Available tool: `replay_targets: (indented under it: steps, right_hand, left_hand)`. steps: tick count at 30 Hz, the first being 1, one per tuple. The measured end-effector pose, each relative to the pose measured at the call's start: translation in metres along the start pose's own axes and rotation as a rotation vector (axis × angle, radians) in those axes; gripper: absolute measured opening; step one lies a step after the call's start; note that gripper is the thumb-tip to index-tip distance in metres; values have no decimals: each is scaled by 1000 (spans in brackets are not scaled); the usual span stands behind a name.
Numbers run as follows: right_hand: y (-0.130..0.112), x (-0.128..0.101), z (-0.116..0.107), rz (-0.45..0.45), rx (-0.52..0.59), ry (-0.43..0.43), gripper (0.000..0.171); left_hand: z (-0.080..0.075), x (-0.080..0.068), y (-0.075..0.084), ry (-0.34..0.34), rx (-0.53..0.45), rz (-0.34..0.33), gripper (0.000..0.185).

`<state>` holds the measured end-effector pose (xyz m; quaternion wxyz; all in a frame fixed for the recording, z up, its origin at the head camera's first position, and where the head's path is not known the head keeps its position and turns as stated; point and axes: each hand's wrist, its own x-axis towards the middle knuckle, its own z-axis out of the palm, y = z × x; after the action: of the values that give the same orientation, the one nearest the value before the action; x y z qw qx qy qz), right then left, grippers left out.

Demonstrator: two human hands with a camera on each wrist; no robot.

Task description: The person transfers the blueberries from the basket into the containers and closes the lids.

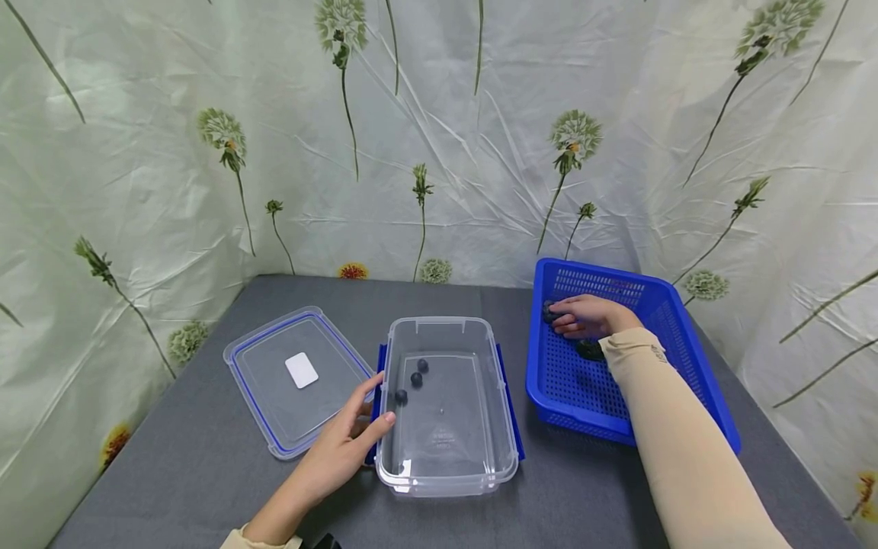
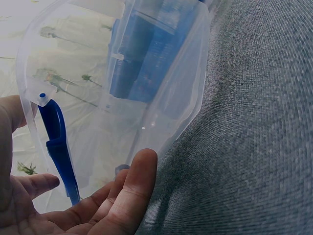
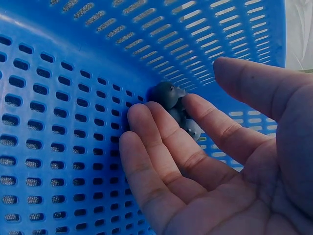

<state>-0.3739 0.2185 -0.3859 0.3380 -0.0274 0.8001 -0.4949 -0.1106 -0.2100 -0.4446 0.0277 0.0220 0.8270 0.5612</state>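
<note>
My left hand (image 1: 336,450) rests against the left side of a clear plastic food container (image 1: 446,476). Its thumb lies over the rim, and the other fingers spread beside the blue side latch (image 2: 61,147). Three blueberries (image 1: 416,379) lie on the container floor, toward the left. Inside the blue basket (image 1: 583,415), my right hand (image 1: 586,314) reaches to the far left corner. Its fingertips are at a small cluster of blueberries (image 3: 165,94), partly hidden behind them, while the thumb stands apart. Further dark berries (image 1: 588,350) sit under that hand, partly covered.
A clear lid (image 1: 264,381) with a blue seal and a white label lies left of the container. Grey cloth covers the table (image 1: 206,488). A flower-patterned curtain (image 1: 439,137) hangs behind and along the sides. The basket stands right of the container, its walls perforated.
</note>
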Motion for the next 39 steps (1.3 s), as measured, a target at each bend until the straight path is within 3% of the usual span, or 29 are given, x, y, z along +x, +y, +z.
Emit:
replay_targets:
  steps: [11, 20, 28, 35, 39]
  right_hand:
    - [-1, 4, 5, -17, 7, -31, 47]
    - [-6, 7, 11, -2, -1, -37, 16]
    - [-4, 1, 8, -18, 22, -41, 14]
    - [4, -4, -7, -114, 86, -114, 25]
    - [0, -9, -7, -121, 90, -73, 33]
  left_hand:
    - [-2, 0, 0, -16, 1, 14, 66]
    - [-2, -1, 0, -10, 7, 18, 66]
    - [2, 1, 0, 1, 0, 3, 67]
    - [1, 1, -1, -8, -3, 21, 66]
    - [1, 1, -1, -3, -6, 16, 66]
